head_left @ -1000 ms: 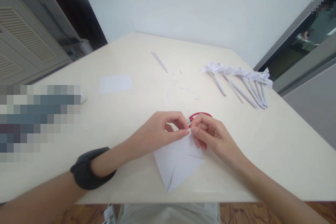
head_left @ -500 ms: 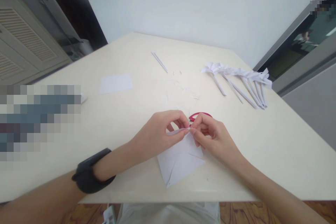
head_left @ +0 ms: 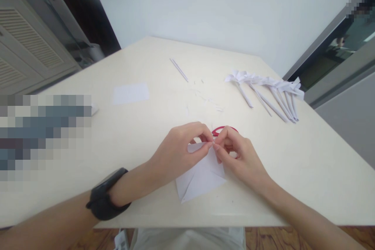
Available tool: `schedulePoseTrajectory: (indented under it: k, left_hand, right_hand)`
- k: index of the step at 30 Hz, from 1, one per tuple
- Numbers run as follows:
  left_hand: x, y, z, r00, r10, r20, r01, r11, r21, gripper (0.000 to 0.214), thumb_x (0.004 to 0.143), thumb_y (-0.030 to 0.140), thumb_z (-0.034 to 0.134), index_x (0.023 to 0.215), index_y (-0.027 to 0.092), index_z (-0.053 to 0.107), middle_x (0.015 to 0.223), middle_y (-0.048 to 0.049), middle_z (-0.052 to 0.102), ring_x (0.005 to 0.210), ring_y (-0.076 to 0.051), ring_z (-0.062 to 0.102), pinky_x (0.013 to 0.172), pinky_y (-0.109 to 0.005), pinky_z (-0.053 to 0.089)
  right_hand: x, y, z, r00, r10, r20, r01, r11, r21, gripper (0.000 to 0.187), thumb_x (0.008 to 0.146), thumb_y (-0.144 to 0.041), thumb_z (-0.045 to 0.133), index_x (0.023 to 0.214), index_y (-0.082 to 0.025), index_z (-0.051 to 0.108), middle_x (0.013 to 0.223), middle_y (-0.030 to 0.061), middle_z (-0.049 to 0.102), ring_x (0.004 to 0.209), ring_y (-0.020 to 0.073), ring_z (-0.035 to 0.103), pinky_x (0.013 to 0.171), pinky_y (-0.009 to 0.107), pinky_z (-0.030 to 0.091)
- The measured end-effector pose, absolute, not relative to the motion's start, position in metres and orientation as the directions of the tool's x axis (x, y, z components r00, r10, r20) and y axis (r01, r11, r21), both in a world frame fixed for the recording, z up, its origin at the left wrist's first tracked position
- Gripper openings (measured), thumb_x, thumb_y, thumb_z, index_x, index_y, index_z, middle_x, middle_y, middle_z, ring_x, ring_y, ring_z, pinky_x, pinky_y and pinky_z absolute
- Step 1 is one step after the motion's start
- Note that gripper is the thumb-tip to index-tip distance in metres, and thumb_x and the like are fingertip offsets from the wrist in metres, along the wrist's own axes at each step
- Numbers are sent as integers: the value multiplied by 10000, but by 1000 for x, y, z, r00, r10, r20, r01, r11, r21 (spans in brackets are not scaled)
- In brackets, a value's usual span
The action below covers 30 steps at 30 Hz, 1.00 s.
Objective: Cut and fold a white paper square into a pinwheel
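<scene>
A white sheet of paper [head_left: 202,175] with slits running in from its corners is held over the near part of the table. My left hand [head_left: 184,144], with a black watch [head_left: 107,195] on its wrist, pinches the paper's far corner between thumb and fingers. My right hand [head_left: 237,148] pinches at the same corner from the other side, fingertips nearly touching the left ones. Just beyond my right fingers lie scissors with red handles [head_left: 222,129]; their blades are hidden.
Several white paper pinwheels [head_left: 263,80] on rolled paper sticks lie at the back right. Two thin paper sticks [head_left: 179,70] rest near the table's back, with paper scraps [head_left: 209,99] before them. A blank paper piece [head_left: 131,93] lies at the left. The table [head_left: 131,129] meets a wall.
The paper's near corner has shifted slightly left and away from the table's front edge. Both hands keep their pinch at the far corner, and the left wrist has moved a little right.
</scene>
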State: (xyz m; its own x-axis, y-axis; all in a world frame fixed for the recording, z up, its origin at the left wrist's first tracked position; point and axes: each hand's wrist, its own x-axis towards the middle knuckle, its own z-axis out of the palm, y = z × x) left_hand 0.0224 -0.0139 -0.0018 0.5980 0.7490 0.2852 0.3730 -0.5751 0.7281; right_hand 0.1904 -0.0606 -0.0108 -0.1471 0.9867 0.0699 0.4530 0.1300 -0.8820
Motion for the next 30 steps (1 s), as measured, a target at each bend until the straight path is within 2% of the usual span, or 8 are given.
schedulePoseTrajectory:
  k: [7,10,12,14,17,20,23,30]
  left_hand:
    - [23,-18,-12,658,638,400,426,-753,501,168,867,153,445,827,175,607,849,-28,633,794,-141,560,694,-266,425]
    - [23,-19,-8,652,657,379,410,-726,552,175,857,145,449,816,177,616,840,-27,637,784,-140,564,698,-267,434]
    - [22,-17,-1,625,717,310,358,-616,702,153,834,139,477,787,185,616,815,-11,644,765,-131,574,701,-256,450]
    - [20,-13,7,641,753,149,281,-411,867,119,819,172,512,800,186,629,826,-11,659,769,-136,597,686,-247,481]
    - [18,-7,12,676,736,-24,184,-137,973,68,791,215,577,763,173,622,726,0,655,679,-125,604,605,-229,473]
    - [16,-4,9,738,664,-117,78,88,993,73,796,241,594,754,181,598,703,9,664,650,-116,605,552,-209,437]
    - [16,-4,7,767,614,-187,34,252,967,69,786,218,610,732,178,596,762,2,679,705,-112,612,592,-204,436]
    - [15,-5,14,750,580,-319,84,396,915,72,734,201,652,696,170,600,711,8,636,594,-83,560,502,-170,399]
  right_hand:
    - [193,-58,-13,-137,990,41,426,97,-899,152,840,-163,491,722,-210,407,576,-40,510,532,109,474,487,225,313]
    - [194,-58,-14,-149,989,21,357,73,-931,158,840,-165,502,721,-209,408,556,-50,493,513,101,449,477,222,301]
    - [195,-59,-13,-180,984,18,266,66,-962,142,855,-173,496,740,-207,420,542,-59,487,498,92,431,486,222,309]
    - [195,-59,-11,-219,975,26,160,62,-985,123,875,-196,487,762,-202,442,537,-61,496,486,83,429,494,220,321]
    - [196,-59,-8,-238,970,51,54,66,-996,86,880,-227,508,804,-191,492,549,-58,512,481,74,442,483,211,324]
    - [197,-58,-6,-240,967,83,20,90,-996,28,851,-202,557,851,-193,531,560,-59,513,494,75,460,468,203,330]
    - [199,-59,-6,-248,961,123,50,140,-989,56,834,-183,585,857,-203,538,565,-59,519,502,77,479,470,202,351]
    - [199,-63,-6,-274,936,221,253,291,-923,66,833,-205,591,865,-213,533,602,-43,569,498,84,513,466,213,371]
